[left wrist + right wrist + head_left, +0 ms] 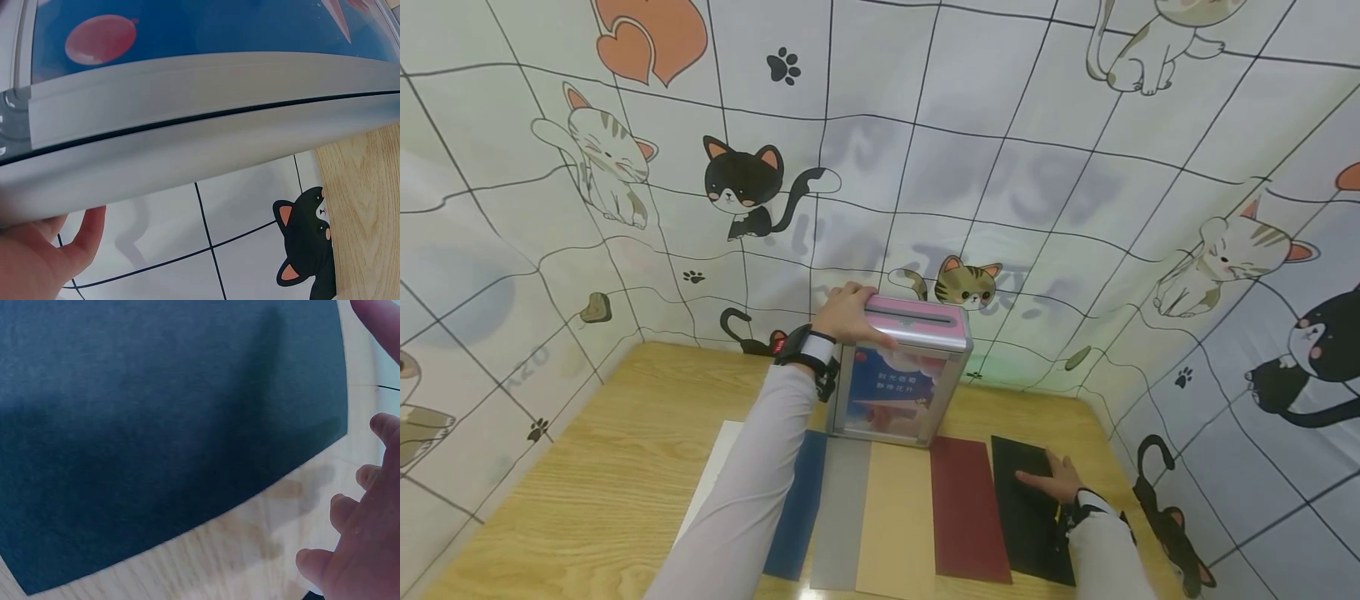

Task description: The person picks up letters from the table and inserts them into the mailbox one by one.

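A silver-framed box [891, 392] with a pink slotted top stands upright at the back of the table; its front shows a blue printed picture. My left hand [848, 315] grips its top left end, thumb on the front side. The left wrist view has the box's pale metal edge [187, 137] close up, with part of the left hand [47, 256] beneath it. My right hand [1054, 480], fingers spread and holding nothing, is over the right edge of a black sheet [1026, 517]. Beside that sheet in the right wrist view [169, 425] are the right hand's [369, 531] separated fingers.
Left of the black sheet, a dark red sheet [968, 508], a cream sheet [898, 517], a grey sheet [842, 508], a blue sheet [801, 517] and a white sheet [711, 467] lie on the wooden table [580, 500]. Cat-print cloth [865, 183] surrounds the table's back and sides.
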The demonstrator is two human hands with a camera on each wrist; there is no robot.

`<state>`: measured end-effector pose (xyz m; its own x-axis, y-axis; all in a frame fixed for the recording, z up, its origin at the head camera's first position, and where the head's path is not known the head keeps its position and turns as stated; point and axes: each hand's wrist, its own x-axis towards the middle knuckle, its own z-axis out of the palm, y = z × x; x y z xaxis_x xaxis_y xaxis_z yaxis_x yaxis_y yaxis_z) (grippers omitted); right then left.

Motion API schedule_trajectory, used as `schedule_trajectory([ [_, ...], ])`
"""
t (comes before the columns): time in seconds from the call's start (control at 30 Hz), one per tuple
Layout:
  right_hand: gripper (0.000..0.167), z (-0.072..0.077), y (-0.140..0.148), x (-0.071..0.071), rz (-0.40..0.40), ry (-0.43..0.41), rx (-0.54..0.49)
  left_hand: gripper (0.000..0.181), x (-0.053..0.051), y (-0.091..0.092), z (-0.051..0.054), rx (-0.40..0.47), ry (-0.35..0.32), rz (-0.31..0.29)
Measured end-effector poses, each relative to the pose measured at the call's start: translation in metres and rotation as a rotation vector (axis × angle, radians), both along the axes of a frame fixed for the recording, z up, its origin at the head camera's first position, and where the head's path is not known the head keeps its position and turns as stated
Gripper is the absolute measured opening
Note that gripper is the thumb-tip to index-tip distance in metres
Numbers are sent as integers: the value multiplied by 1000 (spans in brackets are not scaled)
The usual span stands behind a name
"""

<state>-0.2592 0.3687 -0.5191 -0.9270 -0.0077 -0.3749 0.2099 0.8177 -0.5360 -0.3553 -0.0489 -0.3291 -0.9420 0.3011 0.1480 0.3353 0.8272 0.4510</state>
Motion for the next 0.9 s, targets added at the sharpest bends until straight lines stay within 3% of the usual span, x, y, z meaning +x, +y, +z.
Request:
schedule_trajectory([
  [0.37,114,-19,-2,6,-24,24,4,105,5,0,3,-4,0,-4],
  [0.53,114,-34,3,5,-1,48,89,105,5,0,3,-1,3,-5],
  [0.7,116,-35,-1,8,9,81,142,104,4,1,3,0,1,-4],
  [0.9,121,-36,-9,10,-44,105,155,104,6,0,4,-6,-8,-11],
])
